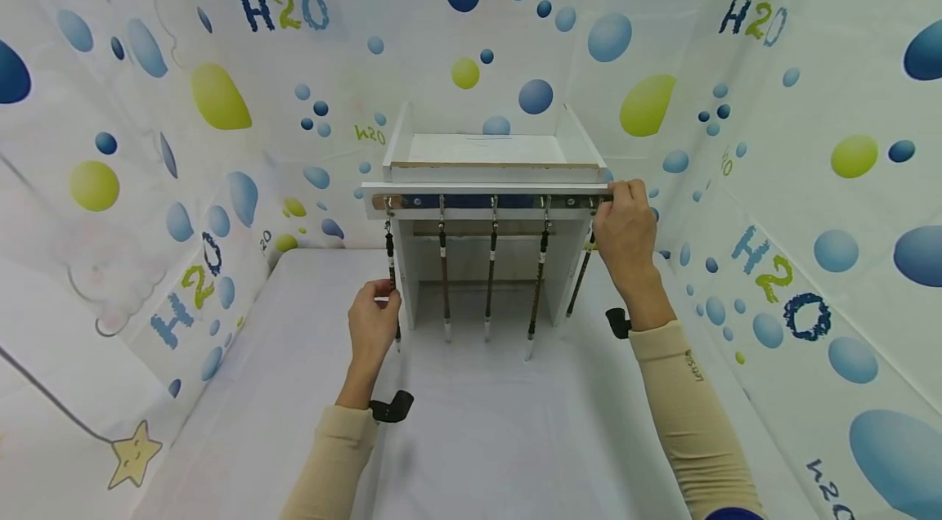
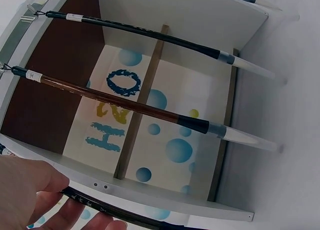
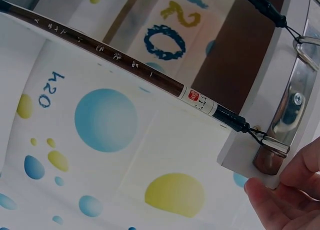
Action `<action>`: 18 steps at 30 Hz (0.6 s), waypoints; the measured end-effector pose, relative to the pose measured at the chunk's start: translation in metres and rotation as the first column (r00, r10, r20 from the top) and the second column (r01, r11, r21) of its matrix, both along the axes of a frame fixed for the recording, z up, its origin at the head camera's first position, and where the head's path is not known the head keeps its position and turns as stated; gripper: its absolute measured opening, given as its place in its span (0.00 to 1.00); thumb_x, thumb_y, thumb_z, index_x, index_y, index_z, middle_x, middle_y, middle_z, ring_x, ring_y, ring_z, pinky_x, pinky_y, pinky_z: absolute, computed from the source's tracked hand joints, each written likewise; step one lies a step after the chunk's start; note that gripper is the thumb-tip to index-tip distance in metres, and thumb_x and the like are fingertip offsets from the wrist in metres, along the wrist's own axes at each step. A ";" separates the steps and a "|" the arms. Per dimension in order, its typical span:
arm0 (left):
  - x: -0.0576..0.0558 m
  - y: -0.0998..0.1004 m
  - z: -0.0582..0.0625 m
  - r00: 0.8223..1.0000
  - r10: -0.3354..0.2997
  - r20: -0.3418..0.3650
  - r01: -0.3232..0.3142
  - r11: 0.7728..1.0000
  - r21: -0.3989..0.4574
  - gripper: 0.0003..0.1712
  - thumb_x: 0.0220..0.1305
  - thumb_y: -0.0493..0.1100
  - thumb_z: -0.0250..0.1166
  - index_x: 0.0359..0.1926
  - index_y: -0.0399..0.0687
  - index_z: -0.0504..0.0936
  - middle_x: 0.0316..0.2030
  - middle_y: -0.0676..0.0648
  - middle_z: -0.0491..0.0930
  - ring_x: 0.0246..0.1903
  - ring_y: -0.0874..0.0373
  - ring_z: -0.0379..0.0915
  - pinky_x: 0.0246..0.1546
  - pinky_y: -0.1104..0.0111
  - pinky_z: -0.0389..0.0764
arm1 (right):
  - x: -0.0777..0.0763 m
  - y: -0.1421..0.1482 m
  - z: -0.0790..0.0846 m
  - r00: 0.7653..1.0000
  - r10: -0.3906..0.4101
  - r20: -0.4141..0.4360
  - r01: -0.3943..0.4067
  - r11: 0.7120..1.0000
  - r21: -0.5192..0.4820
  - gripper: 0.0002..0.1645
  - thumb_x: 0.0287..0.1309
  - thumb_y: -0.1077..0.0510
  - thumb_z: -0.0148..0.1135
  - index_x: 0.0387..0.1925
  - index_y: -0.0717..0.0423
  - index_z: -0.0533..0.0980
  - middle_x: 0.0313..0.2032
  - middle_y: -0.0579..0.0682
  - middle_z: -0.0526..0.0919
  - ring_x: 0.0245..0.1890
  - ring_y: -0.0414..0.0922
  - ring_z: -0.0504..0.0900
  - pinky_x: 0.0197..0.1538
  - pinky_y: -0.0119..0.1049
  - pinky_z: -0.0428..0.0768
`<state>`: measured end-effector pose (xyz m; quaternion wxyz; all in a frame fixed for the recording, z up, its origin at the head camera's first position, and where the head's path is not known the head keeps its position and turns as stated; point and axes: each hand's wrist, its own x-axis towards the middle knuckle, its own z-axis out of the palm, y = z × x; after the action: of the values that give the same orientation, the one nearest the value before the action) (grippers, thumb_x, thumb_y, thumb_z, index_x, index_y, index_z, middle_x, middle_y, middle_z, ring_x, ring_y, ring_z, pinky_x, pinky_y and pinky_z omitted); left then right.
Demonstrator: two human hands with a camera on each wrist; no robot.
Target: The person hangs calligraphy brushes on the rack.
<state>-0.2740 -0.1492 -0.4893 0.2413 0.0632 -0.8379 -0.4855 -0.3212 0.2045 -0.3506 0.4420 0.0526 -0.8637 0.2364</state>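
A white rack carries a metal hook rail along its front board, with several calligraphy brushes hanging from the hooks by loops. My left hand pinches the leftmost brush partway down its dark handle, between thumb and fingers. At the far end of the board, my right hand grips the corner, its thumb and fingertips close beside the last hook. From that hook hangs the rightmost brush, with a white label near its top. A brown-handled brush with a pale tip hangs beside the left hand's brush.
The rack stands on a white-covered table. Brown crossbars join its side panels below the top tray. Behind and to both sides hang white sheets printed with blue and green dots.
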 end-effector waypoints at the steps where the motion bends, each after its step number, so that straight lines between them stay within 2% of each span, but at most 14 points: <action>1: 0.000 0.000 0.000 1.000 -0.001 0.002 0.001 1.000 0.000 0.16 0.68 0.40 0.59 0.53 0.35 0.81 0.46 0.35 0.83 0.41 0.42 0.82 0.40 0.55 0.79 | 0.000 0.000 0.000 1.000 0.000 -0.002 0.000 1.000 -0.001 0.16 0.62 0.70 0.51 0.48 0.75 0.78 0.44 0.70 0.78 0.39 0.64 0.84 0.42 0.55 0.84; 9: 0.002 -0.001 0.000 1.000 0.001 -0.005 -0.001 1.000 0.002 0.16 0.68 0.40 0.59 0.53 0.36 0.81 0.46 0.36 0.83 0.40 0.43 0.82 0.38 0.58 0.79 | -0.001 0.000 -0.001 1.000 0.003 0.005 -0.003 1.000 0.000 0.16 0.63 0.69 0.51 0.48 0.75 0.78 0.45 0.70 0.78 0.39 0.64 0.85 0.43 0.55 0.85; 18: 0.005 0.000 0.003 0.999 -0.010 0.030 0.009 1.000 0.017 0.17 0.68 0.42 0.60 0.54 0.39 0.80 0.47 0.37 0.82 0.43 0.43 0.81 0.44 0.53 0.80 | 0.000 0.000 -0.002 1.000 0.011 -0.004 -0.011 1.000 -0.014 0.16 0.62 0.70 0.51 0.48 0.76 0.77 0.44 0.70 0.78 0.38 0.64 0.84 0.40 0.55 0.84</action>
<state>-0.2693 -0.1495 -0.4859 0.2257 0.0687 -0.8377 -0.4925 -0.3210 0.2047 -0.3529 0.4428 0.0547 -0.8609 0.2448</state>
